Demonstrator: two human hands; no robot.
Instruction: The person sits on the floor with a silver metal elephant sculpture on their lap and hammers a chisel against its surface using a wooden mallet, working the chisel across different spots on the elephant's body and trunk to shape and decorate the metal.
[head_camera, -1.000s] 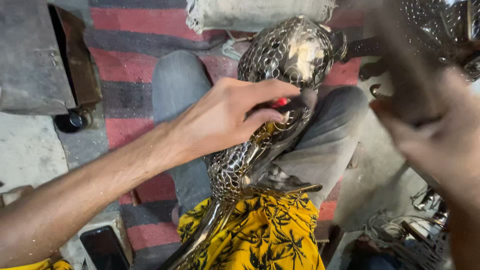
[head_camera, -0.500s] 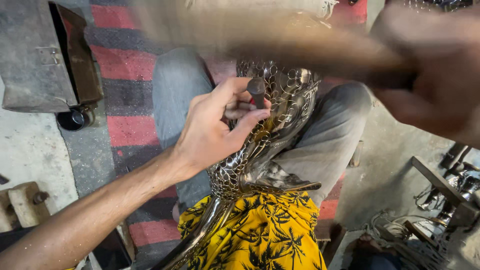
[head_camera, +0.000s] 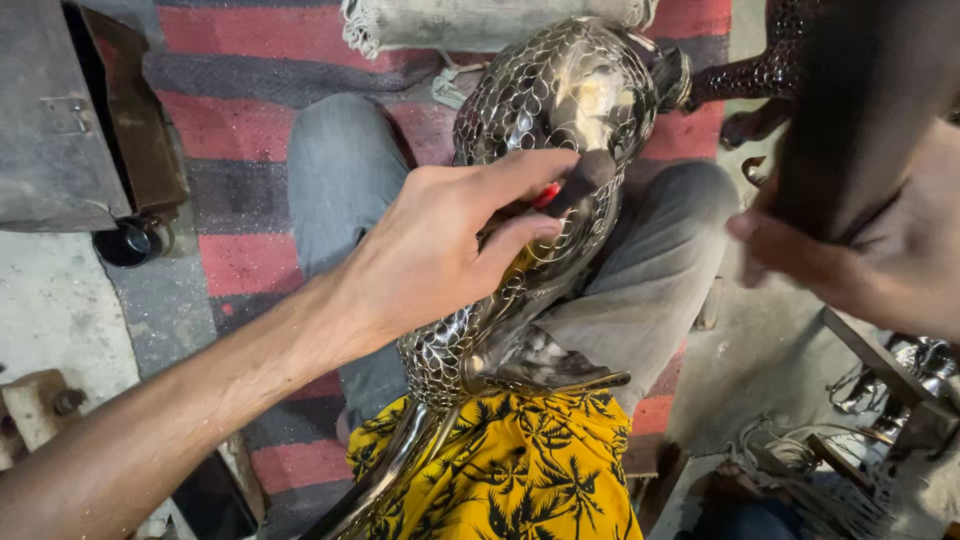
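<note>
Firmly, left hand (head_camera: 430, 255) fingers pinch a red-tipped punch (head_camera: 570, 185) against scaly metal bird (head_camera: 560, 100); right hand (head_camera: 880, 250) apparently grips a blurred dark handle (head_camera: 850, 110)

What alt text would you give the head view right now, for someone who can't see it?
The left hand presses a small dark tool with a red part against a shiny scale-patterned metal bird figure lying across the person's lap. The right hand, blurred, grips a dark handle at the right. Yellow palm-print cloth lies under the figure, on a red and grey striped rug.

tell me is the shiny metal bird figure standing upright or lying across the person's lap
Lying across the lap: the metal bird figure slants over the grey-trousered knees, with the left hand pressing a small tool to it.
</note>
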